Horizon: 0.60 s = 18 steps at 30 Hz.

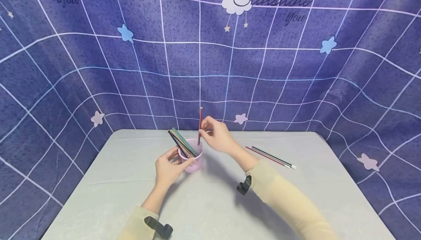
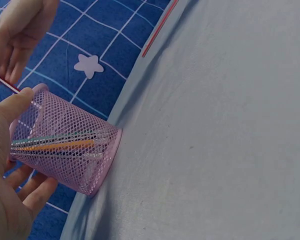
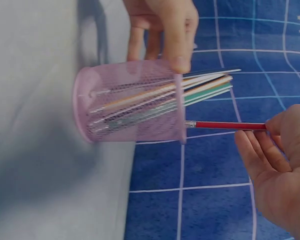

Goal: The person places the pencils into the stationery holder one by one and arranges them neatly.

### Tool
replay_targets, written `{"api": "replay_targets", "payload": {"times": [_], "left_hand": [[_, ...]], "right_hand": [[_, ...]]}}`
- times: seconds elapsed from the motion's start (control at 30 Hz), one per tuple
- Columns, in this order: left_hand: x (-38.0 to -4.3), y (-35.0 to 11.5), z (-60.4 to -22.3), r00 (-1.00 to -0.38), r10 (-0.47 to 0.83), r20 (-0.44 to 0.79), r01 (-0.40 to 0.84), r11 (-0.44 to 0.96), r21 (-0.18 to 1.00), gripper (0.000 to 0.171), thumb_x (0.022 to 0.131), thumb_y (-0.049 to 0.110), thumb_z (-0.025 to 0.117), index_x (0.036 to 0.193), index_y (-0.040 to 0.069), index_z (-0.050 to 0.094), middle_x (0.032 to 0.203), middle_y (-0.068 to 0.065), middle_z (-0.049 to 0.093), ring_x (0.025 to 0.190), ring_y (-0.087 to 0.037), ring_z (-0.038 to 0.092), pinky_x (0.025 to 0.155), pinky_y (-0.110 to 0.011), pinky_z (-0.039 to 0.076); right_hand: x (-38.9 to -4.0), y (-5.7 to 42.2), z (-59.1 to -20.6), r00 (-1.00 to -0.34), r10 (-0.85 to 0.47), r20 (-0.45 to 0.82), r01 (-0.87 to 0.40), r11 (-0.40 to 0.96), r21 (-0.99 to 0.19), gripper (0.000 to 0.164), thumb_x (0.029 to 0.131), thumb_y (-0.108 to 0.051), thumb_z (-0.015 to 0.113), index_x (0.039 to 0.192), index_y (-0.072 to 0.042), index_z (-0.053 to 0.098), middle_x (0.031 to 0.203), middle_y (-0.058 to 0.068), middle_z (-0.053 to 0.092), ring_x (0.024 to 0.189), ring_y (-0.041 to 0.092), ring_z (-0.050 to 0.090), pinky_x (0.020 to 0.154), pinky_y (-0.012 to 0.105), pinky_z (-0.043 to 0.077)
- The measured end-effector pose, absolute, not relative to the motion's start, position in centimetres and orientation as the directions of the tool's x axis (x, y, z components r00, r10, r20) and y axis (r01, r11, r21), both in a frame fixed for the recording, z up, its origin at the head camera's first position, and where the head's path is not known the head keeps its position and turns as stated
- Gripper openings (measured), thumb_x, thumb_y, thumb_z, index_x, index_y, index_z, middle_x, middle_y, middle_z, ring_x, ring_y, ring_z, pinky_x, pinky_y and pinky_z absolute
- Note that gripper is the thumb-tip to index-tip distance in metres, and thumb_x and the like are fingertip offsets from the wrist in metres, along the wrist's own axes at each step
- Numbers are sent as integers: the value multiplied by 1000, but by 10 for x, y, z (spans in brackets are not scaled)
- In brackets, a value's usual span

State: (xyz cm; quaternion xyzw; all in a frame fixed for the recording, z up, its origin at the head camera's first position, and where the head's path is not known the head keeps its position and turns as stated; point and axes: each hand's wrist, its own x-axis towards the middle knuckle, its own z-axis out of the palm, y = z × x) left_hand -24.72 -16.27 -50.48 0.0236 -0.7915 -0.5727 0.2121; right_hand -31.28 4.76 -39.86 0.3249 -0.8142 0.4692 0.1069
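A pink mesh pencil cup [image 1: 194,166] stands upright on the table, with my left hand [image 1: 168,170] gripping its side near the rim. Several pencils [image 1: 182,143], green, tan and dark, lean left inside it. Between the thumb and fingertips of my right hand [image 1: 219,137], a red pencil [image 3: 225,125] is pinched and held nearly upright over the cup. Its metal-banded lower end is right at the mouth, as the right wrist view shows. In the left wrist view the cup [image 2: 70,142] shows an orange pencil through its mesh.
To the right, a red pencil [image 1: 268,156] and a dark pencil [image 1: 276,157] lie side by side on the light grey tabletop [image 1: 210,210]. Behind the table's far edge hangs a blue gridded curtain [image 1: 210,61] with stars. Each sleeve carries a small black device [image 1: 244,186].
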Motion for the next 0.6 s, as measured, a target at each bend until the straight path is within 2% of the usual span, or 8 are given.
{"api": "replay_targets", "payload": {"times": [0.07,0.33,0.6], "left_hand": [[-247,-162,-505,-909,-278,311,210,340,917,71,67,21,104,128,0,74,116,-22,80,106,-39,79,84,-35,70],[-247,-162,-505,-909,-273,314,216,335,917,72,67,20,103,129,-1,73,117,-23,79,105,-40,79,83,-33,70],[-246,-162,-503,-911,-271,310,212,335,918,69,69,20,103,129,0,74,118,-22,79,107,-39,79,85,-34,70]], "right_hand": [[-316,45,-403,-767,-438,470,-630,374,-680,8,99,-3,69,101,-6,62,99,11,76,94,25,78,81,21,68],[-322,33,-418,-740,-500,449,-667,461,-585,6,96,-4,71,100,-3,67,94,10,78,87,22,79,81,29,70],[-325,19,-424,-720,-547,427,-692,530,-489,6,95,-4,73,96,-5,67,88,7,79,80,16,76,70,13,62]]}}
